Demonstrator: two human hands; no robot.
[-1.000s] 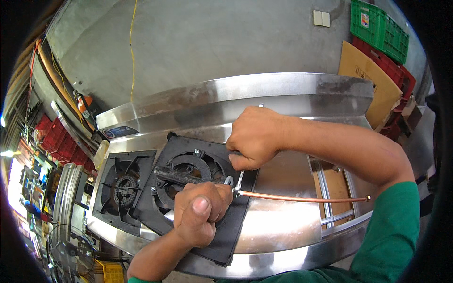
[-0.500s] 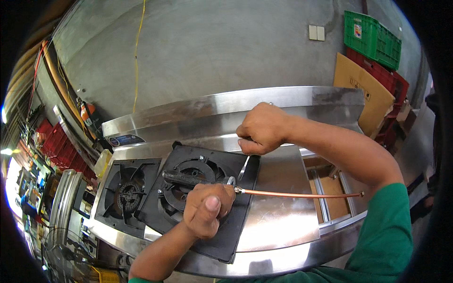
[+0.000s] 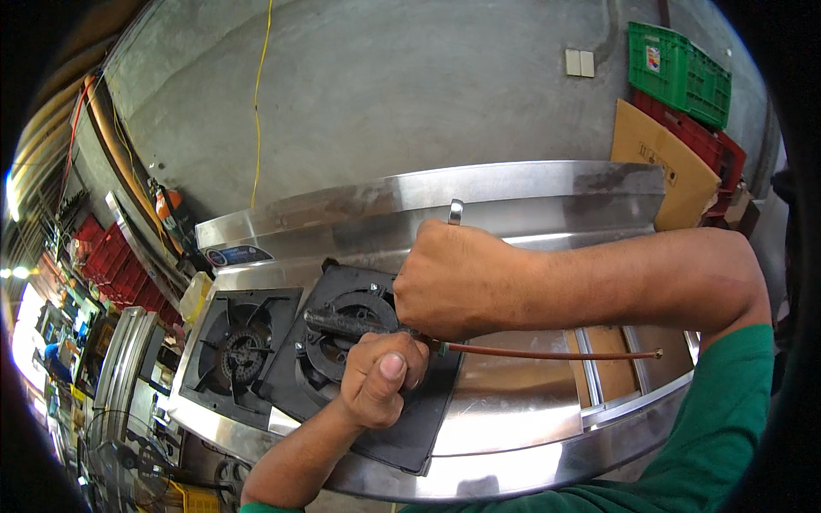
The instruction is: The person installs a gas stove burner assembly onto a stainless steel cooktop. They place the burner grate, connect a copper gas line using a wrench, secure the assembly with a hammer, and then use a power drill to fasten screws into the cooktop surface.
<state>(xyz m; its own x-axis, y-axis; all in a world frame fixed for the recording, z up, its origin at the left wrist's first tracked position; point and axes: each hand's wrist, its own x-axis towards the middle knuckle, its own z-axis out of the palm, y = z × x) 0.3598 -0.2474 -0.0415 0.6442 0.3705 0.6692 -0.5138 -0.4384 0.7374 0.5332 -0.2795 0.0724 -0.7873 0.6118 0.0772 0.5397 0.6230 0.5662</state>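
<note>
My left hand (image 3: pixel 380 380) is closed with the thumb up, around a dark, rough metal bar (image 3: pixel 342 324) above the black burner grate (image 3: pixel 410 445). A thin copper tube (image 3: pixel 547 351) runs right from a fitting (image 3: pixel 440 348) beside that fist, its far end in the air. My right hand (image 3: pixel 462 282) is a fist close above the fitting, wrapped around a wrench; the wrench's shiny end (image 3: pixel 456 211) sticks out above the knuckles. The wrench's lower end is hidden behind my right hand.
A second black burner (image 3: pixel 239 350) sits on the left of the stainless stove top (image 3: pixel 505 410). On the right, an opening (image 3: pixel 611 368) shows metal rails. Cardboard (image 3: pixel 663 167), a green crate (image 3: pixel 680 77) and red crates (image 3: pixel 727 162) stand at the back right. A yellow cord (image 3: pixel 257 103) hangs on the wall.
My right hand has come nearer and down to the left with the wrench, and now covers part of the fitting. The wrench stands more upright. My left hand keeps its grip.
</note>
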